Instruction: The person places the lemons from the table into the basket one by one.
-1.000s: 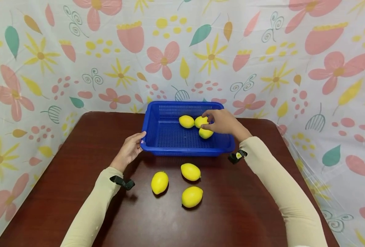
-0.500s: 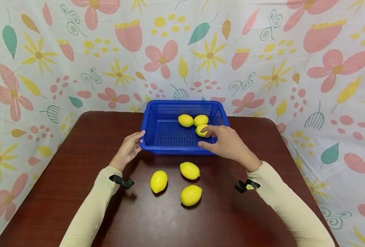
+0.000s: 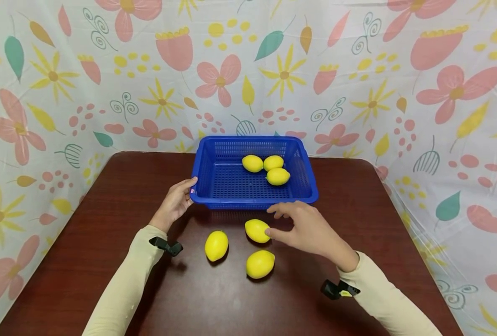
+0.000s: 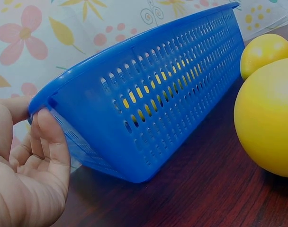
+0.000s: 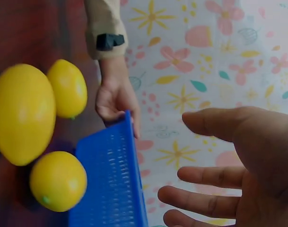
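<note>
A blue perforated plastic basket (image 3: 240, 201) stands toward the back of the table, with three yellow lemons (image 3: 278, 177) in its right half. My left hand (image 3: 174, 205) pinches the basket's rim at its near left corner, thumb and fingers on either side of the edge in the left wrist view. In front of the basket my right hand (image 3: 309, 228) hovers with fingers spread and nothing between them. Its thumb tip overlaps the right end of a lemon (image 3: 256, 231) on the table. Two more lemons lie nearer, one at the left (image 3: 216, 246) and one in front (image 3: 260, 264).
The dark reddish-brown wooden table (image 3: 214, 308) carries everything. Behind it and along the sides hangs a white curtain (image 3: 248, 46) with flower and leaf prints. A black strap with a small device (image 3: 339, 289) sits on the right wrist, another (image 3: 166, 246) on the left.
My right hand has come out of the basket toward the front, leaving the third lemon lying inside. My left hand keeps its grip on the rim, and the basket stays put.
</note>
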`<state>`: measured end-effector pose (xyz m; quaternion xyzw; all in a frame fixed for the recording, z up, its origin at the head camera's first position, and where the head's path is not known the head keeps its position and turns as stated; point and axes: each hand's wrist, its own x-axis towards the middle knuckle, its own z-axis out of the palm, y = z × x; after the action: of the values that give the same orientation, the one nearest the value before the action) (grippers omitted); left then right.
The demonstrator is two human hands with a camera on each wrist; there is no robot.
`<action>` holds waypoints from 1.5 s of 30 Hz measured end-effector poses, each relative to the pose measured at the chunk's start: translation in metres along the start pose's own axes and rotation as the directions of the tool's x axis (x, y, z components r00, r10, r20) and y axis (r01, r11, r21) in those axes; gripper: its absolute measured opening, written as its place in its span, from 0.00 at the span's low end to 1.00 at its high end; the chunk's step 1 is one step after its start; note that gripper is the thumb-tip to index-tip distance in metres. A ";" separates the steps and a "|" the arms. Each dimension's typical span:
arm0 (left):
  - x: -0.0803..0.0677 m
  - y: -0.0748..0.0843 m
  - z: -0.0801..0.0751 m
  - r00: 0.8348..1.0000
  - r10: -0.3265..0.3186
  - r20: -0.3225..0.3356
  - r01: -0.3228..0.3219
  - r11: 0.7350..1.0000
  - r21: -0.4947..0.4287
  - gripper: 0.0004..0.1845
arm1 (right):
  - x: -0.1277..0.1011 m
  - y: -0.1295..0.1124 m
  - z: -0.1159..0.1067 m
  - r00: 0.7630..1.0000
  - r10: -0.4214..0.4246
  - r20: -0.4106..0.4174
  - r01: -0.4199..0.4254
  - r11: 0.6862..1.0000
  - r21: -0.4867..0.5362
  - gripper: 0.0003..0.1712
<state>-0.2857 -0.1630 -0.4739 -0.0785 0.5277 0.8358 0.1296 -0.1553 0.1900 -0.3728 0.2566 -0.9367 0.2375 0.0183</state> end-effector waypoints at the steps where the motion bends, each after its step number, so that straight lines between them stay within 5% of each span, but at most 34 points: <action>1: 0.000 0.000 0.000 1.000 -0.001 0.000 0.001 1.000 -0.003 0.10 | -0.003 0.000 0.003 1.000 -0.005 0.006 0.005 1.000 -0.003 0.28; 18: 0.001 -0.001 0.000 1.000 -0.001 0.002 0.001 1.000 -0.017 0.11 | -0.038 0.007 0.067 0.995 0.005 0.101 -0.004 1.000 -0.009 0.34; 30: 0.001 -0.002 0.001 1.000 0.003 0.004 -0.003 1.000 -0.018 0.11 | -0.041 0.008 0.085 0.992 0.039 0.117 -0.031 0.997 -0.073 0.39; 45: 0.001 -0.001 0.000 1.000 0.001 0.005 -0.001 1.000 -0.024 0.09 | -0.041 0.008 0.098 0.995 0.033 0.098 -0.029 0.998 -0.049 0.32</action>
<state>-0.2864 -0.1625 -0.4752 -0.0776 0.5176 0.8422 0.1294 -0.1146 0.1707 -0.4696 0.2530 -0.9457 0.2023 -0.0257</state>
